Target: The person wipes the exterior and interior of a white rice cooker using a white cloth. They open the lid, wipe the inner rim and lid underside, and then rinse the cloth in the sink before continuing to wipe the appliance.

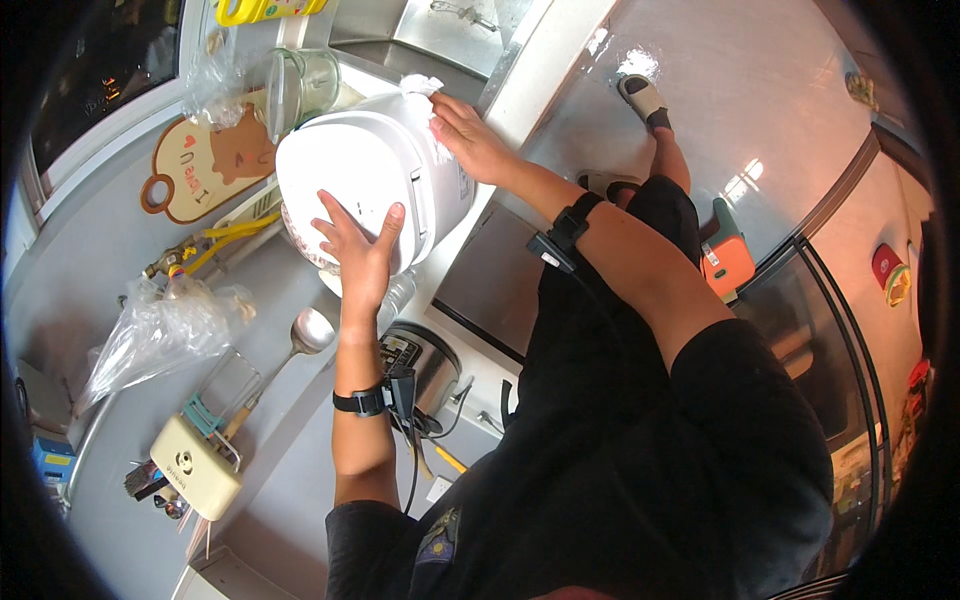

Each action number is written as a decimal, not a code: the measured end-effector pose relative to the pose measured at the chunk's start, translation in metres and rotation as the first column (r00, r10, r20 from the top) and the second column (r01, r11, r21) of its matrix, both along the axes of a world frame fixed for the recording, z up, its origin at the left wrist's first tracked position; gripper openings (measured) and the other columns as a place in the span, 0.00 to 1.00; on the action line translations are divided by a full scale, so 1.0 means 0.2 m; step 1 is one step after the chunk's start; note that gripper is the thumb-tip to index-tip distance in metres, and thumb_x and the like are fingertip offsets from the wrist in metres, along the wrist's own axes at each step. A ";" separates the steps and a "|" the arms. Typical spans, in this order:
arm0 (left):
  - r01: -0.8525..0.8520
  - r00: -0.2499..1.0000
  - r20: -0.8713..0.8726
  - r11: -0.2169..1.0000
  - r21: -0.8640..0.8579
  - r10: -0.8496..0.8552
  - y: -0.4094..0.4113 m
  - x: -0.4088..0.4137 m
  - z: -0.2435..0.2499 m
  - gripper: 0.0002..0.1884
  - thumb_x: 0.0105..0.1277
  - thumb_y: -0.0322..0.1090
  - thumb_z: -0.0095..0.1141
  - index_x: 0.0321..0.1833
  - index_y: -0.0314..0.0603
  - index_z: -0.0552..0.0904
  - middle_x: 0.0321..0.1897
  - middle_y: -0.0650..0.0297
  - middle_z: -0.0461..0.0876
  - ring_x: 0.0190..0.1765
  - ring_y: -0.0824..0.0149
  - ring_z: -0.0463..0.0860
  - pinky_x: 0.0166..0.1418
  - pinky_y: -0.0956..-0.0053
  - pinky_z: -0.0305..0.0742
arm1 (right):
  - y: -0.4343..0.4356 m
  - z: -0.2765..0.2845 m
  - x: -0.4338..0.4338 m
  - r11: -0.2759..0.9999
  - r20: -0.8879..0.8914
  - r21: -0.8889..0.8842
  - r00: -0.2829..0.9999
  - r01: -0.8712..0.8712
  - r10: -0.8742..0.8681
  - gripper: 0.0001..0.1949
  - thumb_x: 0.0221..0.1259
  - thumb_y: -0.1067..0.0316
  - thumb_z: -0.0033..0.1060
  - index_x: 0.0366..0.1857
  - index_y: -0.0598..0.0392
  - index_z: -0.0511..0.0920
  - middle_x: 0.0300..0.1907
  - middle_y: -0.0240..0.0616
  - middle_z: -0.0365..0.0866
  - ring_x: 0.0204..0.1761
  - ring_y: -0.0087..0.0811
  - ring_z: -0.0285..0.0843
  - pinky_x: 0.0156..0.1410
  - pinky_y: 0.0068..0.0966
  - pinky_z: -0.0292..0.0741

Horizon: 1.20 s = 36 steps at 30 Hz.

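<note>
A white rounded appliance with a lid, probably a rice cooker (337, 172), stands on the counter beside a sink. My left hand (360, 247) lies on its lid with fingers spread and the thumb apart. Against its side, near the sink, my right hand (472, 142) presses a crumpled white cloth or tissue (421, 85); the fingers partly cover it. A clear plastic bottle (397, 296) is partly hidden behind my left wrist. Nearby is a dark and metallic pot-like appliance (427, 367) with a cable. Both wrists carry strapped devices with cables.
A steel sink (450, 45) adjoins the counter. Around the cooker are a glass jar (300, 86), a bear-decorated board (217, 165), yellow hoses (240, 229) at a valve, a hanging plastic bag (165, 330), a ladle (311, 330) and a cream utensil holder (196, 466). A cabinet door (495, 277) is below the counter.
</note>
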<state>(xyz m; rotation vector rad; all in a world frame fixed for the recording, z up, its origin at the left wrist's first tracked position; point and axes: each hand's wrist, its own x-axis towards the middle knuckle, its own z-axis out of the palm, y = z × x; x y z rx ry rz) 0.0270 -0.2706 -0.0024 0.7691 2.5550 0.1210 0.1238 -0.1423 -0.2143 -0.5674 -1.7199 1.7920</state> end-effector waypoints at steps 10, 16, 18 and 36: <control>-0.065 0.998 0.002 0.998 0.006 0.065 -0.01 0.03 0.02 0.69 0.64 0.70 0.69 0.89 0.34 0.37 0.83 0.17 0.30 0.86 0.22 0.25 0.87 0.38 0.24 | -0.74 0.39 0.12 0.731 0.175 -0.666 0.983 0.152 -0.045 0.52 0.84 0.32 0.32 0.83 0.67 0.22 0.86 0.71 0.14 0.89 0.63 0.11 0.91 0.48 0.28; -0.089 0.996 -0.004 0.995 -0.035 0.089 -0.01 0.03 0.02 0.68 0.64 0.73 0.67 0.90 0.39 0.38 0.83 0.17 0.30 0.84 0.17 0.27 0.87 0.35 0.29 | -0.70 0.64 0.11 0.074 -0.126 -0.989 0.992 -0.125 -0.012 0.51 0.80 0.24 0.32 0.87 0.60 0.39 0.89 0.57 0.33 0.91 0.49 0.27 0.92 0.46 0.36; -0.087 0.996 -0.007 0.996 -0.029 0.087 -0.04 0.03 0.01 0.68 0.64 0.73 0.66 0.90 0.40 0.38 0.83 0.17 0.29 0.84 0.17 0.27 0.86 0.34 0.29 | -0.48 0.68 0.15 -0.149 -0.231 -0.956 0.960 -0.254 -0.157 0.47 0.80 0.24 0.29 0.87 0.55 0.52 0.88 0.49 0.50 0.89 0.45 0.46 0.91 0.49 0.44; 0.157 0.985 -0.103 0.967 0.200 -0.139 -0.20 -0.58 0.08 0.49 0.69 0.62 0.68 0.86 0.44 0.64 0.78 0.28 0.62 0.83 0.36 0.63 0.85 0.53 0.59 | -0.19 0.22 -0.01 0.893 0.170 -0.445 0.985 0.061 0.018 0.38 0.85 0.35 0.30 0.86 0.51 0.57 0.90 0.56 0.35 0.90 0.60 0.32 0.91 0.49 0.40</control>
